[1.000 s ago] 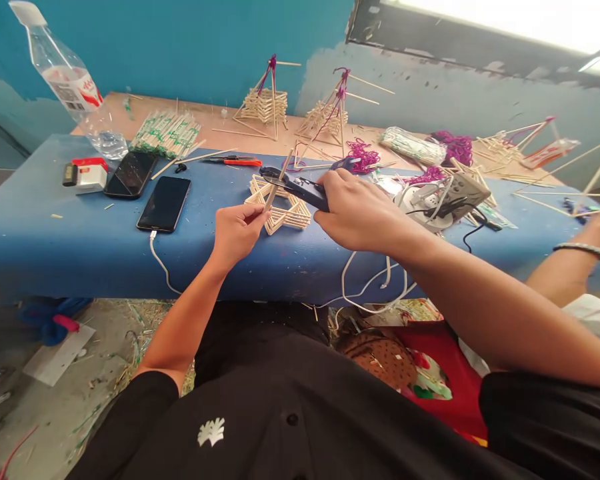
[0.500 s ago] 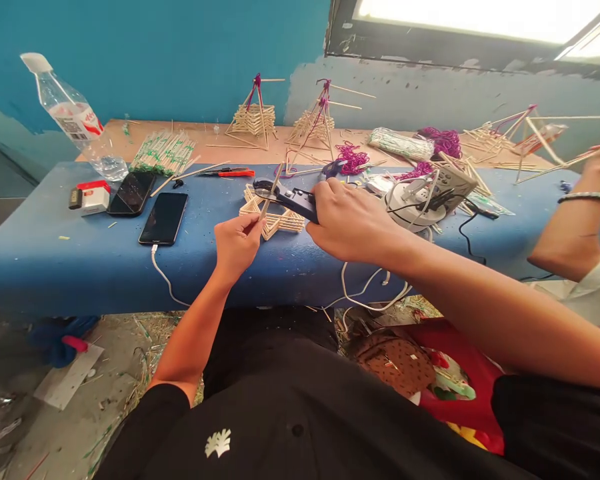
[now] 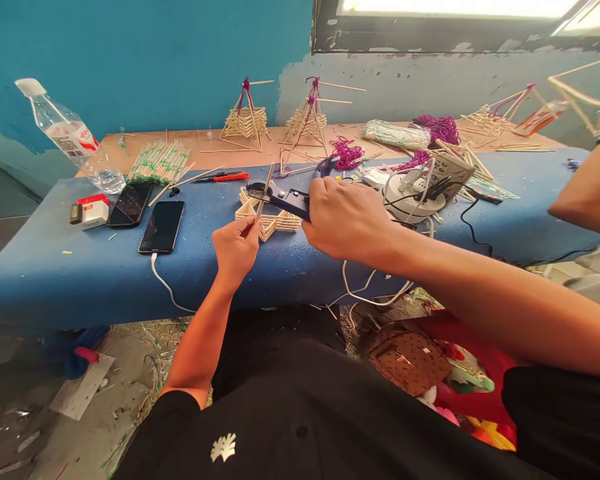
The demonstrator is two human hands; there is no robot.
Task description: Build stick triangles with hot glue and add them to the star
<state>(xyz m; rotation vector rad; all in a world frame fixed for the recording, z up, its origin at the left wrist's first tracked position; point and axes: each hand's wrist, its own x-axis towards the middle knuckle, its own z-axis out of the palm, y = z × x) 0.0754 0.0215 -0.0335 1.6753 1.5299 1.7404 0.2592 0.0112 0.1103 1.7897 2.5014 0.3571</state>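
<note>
My left hand (image 3: 236, 248) pinches a thin wooden stick (image 3: 263, 195) that slants up and away over the blue bench (image 3: 40, 267). My right hand (image 3: 344, 217) is closed round the handle of a dark cutter tool (image 3: 279, 195), whose jaws sit around the stick. Under both lies a star-shaped frame of stacked sticks (image 3: 270, 219) on the bench top.
Two black phones (image 3: 163, 225) and a small red-and-white box (image 3: 91, 210) lie at the left, beside a tilted water bottle (image 3: 70, 133). Stick pyramids (image 3: 243, 120), purple thread (image 3: 347, 153), a white cable reel (image 3: 413, 193) and an orange knife (image 3: 227, 177) crowd the back. Another person's arm (image 3: 583, 193) is at the right.
The view has tipped and shifted, so the bench sits lower in the picture. Both hands keep their hold on stick and cutter. The other person's arm has risen at the right.
</note>
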